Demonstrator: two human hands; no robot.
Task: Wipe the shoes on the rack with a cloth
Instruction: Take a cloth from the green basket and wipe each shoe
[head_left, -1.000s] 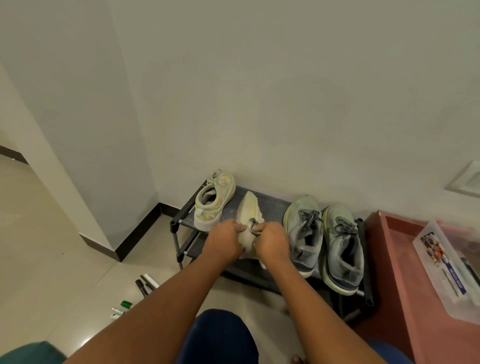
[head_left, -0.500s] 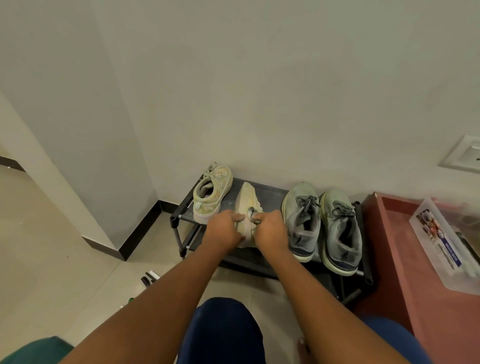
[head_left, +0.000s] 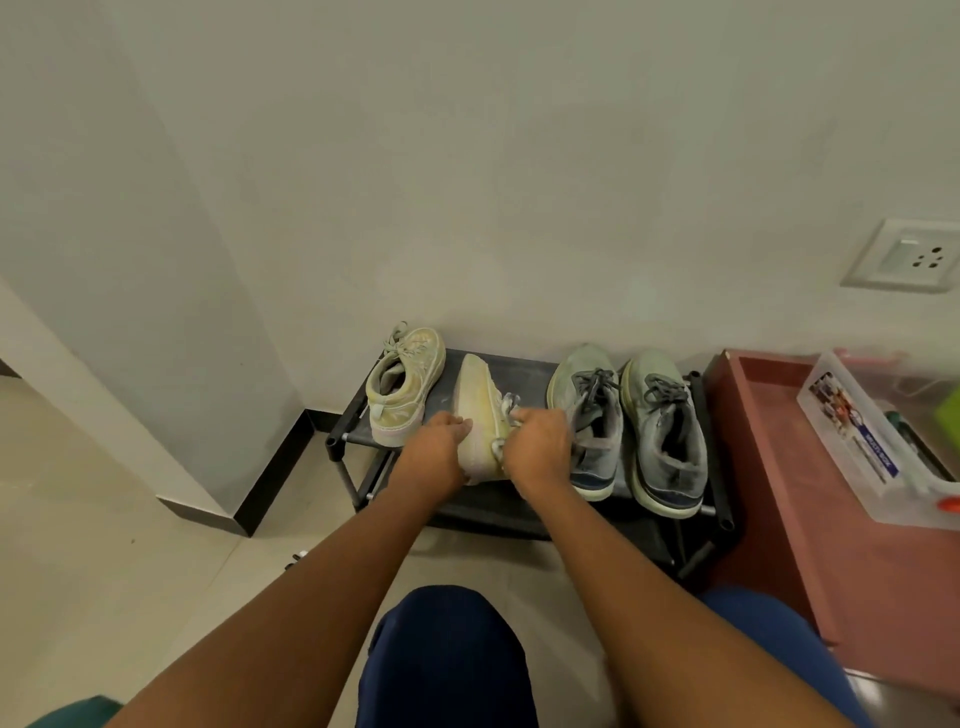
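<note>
A low black shoe rack (head_left: 524, 371) stands against the wall. A cream shoe (head_left: 480, 402) lies tipped on its side on the top shelf, sole facing left. My left hand (head_left: 434, 454) holds its sole side near the heel. My right hand (head_left: 540, 447) grips its upper side, where pale laces (head_left: 508, 408) stick out. I cannot make out a cloth. The matching cream shoe (head_left: 408, 382) stands upright at the shelf's left end. Two grey shoes (head_left: 589, 415) (head_left: 667, 431) stand side by side on the right.
A red-brown low table (head_left: 779, 483) adjoins the rack on the right, carrying a clear plastic box (head_left: 857, 447). A wall socket (head_left: 909, 257) sits above it. A wall corner with black skirting (head_left: 270, 478) juts out left. Markers (head_left: 298, 557) lie on the floor.
Both hands stay on the tipped cream shoe. My head has tilted up, so the rack sits lower in view and the wall socket has come in.
</note>
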